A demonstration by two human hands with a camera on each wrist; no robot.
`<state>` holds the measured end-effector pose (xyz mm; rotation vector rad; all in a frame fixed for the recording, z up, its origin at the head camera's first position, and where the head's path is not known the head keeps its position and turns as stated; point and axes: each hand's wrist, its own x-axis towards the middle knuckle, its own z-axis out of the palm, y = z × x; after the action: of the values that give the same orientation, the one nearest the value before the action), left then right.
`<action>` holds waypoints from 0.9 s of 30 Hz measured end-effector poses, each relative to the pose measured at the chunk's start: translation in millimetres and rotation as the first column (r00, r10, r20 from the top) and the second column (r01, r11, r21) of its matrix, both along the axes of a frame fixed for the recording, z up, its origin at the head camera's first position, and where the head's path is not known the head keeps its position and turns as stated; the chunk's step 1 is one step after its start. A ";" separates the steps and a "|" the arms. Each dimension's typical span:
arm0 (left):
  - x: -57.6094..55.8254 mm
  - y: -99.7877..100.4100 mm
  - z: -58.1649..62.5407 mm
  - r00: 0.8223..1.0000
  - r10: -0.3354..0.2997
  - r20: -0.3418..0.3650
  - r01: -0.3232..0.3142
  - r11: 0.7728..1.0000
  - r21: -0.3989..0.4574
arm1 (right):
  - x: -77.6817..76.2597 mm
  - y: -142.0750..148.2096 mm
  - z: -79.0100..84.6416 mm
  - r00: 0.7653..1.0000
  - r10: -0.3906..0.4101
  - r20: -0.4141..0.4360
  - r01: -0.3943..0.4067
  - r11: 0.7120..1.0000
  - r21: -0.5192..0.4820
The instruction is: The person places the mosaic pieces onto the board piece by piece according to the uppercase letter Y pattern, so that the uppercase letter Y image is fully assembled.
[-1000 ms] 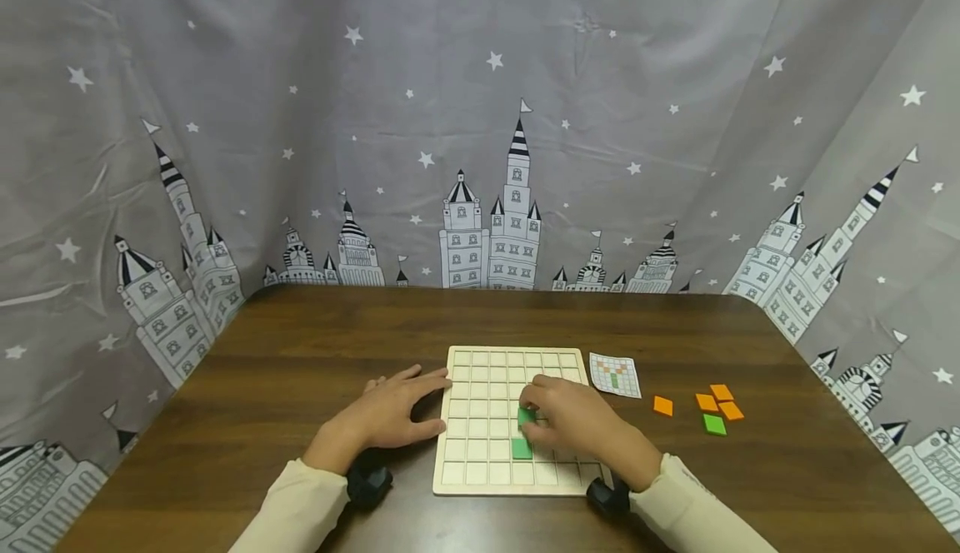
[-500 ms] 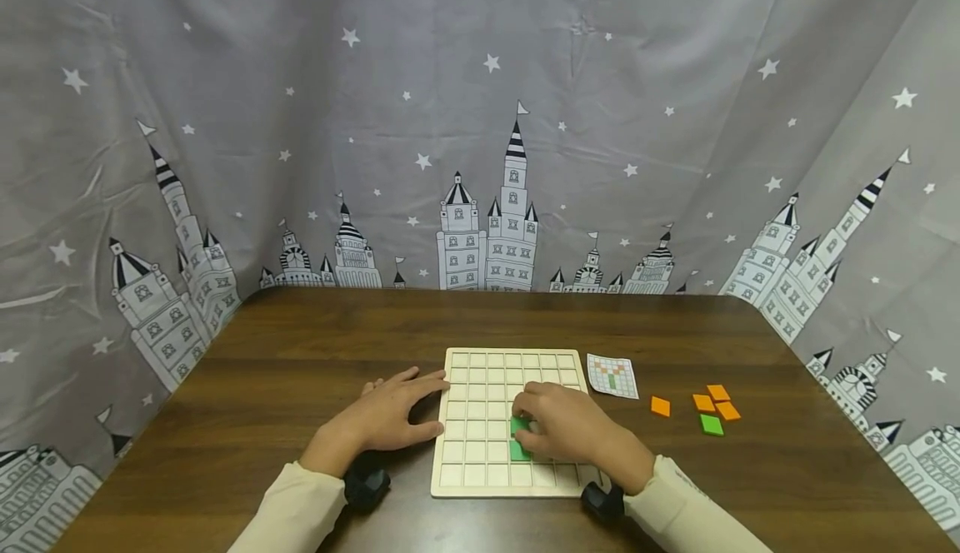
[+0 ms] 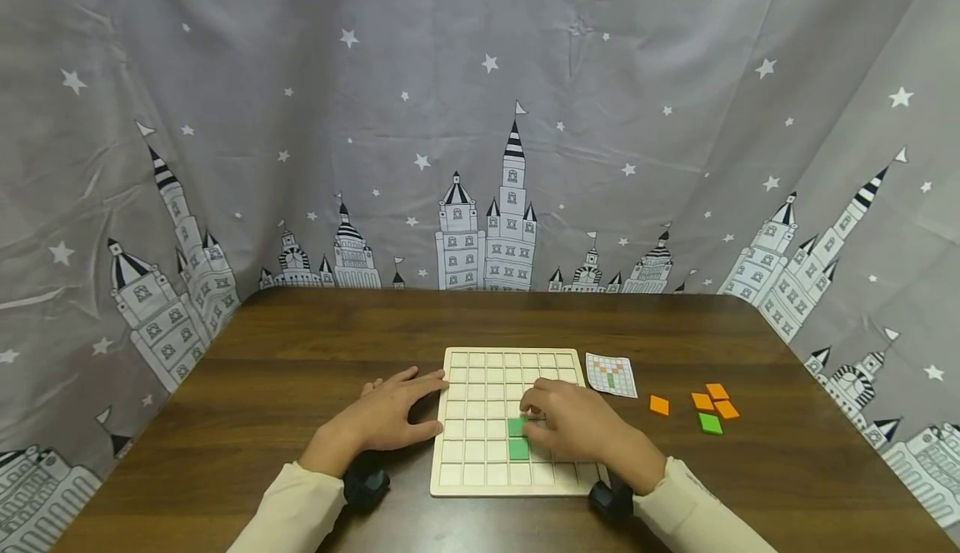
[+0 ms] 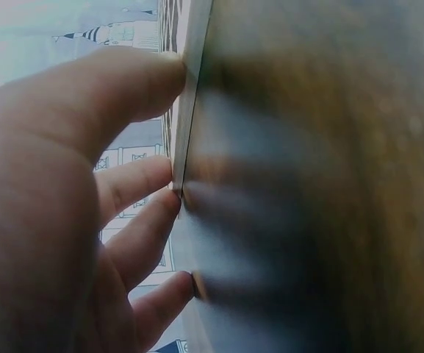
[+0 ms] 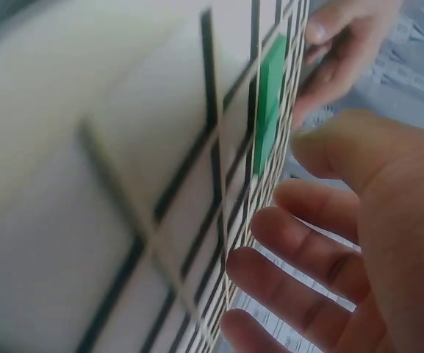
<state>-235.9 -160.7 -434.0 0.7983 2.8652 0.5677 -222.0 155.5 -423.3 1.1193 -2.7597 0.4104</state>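
Note:
A pale wooden grid board (image 3: 465, 430) lies on the table. Two green square tiles (image 3: 518, 450) sit in neighbouring cells of one column, one behind the other. My left hand (image 3: 382, 415) rests at the board's left edge; in the left wrist view its thumb and fingertips touch the rim. Over the board's right half is my right hand (image 3: 573, 422), its loosely bent fingers beside the farther green tile. Nothing shows between the thumb and fingers of the right hand (image 5: 344, 228) in the right wrist view, where the green tiles (image 5: 270, 95) lie just past the thumb.
A small paper card (image 3: 612, 376) with an orange and green grid pattern lies right of the board. Farther right are several orange tiles (image 3: 659, 405) and one loose green tile (image 3: 710, 424). A grey curtain (image 3: 480, 78) with printed castles hangs behind the brown table (image 3: 337, 320).
My right fingers moved toward me over the farther green tile, then drew back a little to the right, leaving it in its cell. The left hand has stayed at the board's edge.

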 end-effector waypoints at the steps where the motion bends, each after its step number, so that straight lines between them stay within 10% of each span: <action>1: -0.5 0.6 -0.5 1.000 -0.001 0.001 0.001 1.000 0.001 | -0.1 4.9 0.9 1.000 -0.017 -0.002 0.017 1.000 -0.005; 17: -3.2 0.0 -4.0 1.000 0.012 -0.013 -0.012 1.000 -0.003 | 20.4 170.9 0.3 0.902 -0.381 -0.203 0.398 0.916 0.050; 27: -6.2 1.4 -4.1 1.000 -0.009 -0.016 0.009 1.000 0.002 | 37.5 214.0 -10.5 0.872 -0.481 -0.089 0.489 0.867 0.100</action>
<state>-242.1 -159.2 -438.1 0.8195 2.8744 0.5665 -184.5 369.5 -433.8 0.4032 -2.8994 0.1434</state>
